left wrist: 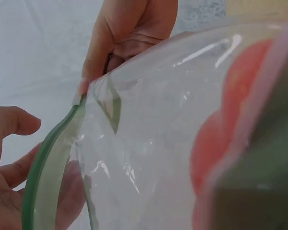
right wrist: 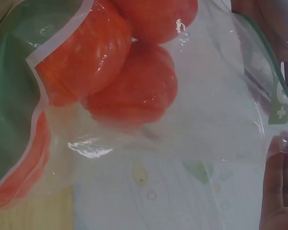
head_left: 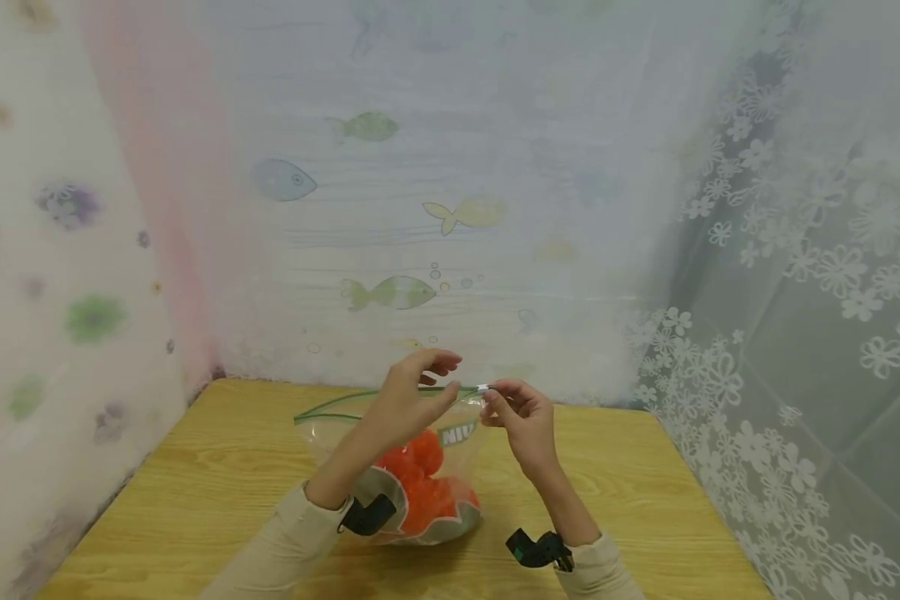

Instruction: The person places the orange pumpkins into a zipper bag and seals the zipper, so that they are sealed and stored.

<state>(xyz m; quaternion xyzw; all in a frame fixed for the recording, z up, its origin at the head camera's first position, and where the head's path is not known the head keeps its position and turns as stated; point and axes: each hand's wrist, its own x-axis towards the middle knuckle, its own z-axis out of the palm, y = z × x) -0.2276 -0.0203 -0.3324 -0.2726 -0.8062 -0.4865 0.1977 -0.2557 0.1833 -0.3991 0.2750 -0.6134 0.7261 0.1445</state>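
Note:
A clear zip bag point(head_left: 461, 462) with a green zip edge stands upright on the table, its mouth gaping at the left. Inside are several red-orange, tomato-like fruits point(head_left: 425, 452), partly hidden by the green printed panel. My right hand point(head_left: 523, 423) pinches the bag's top right corner, by a small white slider point(head_left: 483, 388). Over the mouth is my left hand point(head_left: 408, 400), fingers loosely bent and thumb apart, gripping nothing. The left wrist view shows that hand point(left wrist: 12, 120) beside the green zip strip point(left wrist: 44, 158), part of it seen through the plastic.
The wooden table point(head_left: 607, 500) extends around the bag. A pale curtain with fish prints point(head_left: 405, 292) hangs behind it, and flower-patterned sheeting point(head_left: 750, 417) closes off the right side. A small black camera point(head_left: 371, 514) sits on each wrist.

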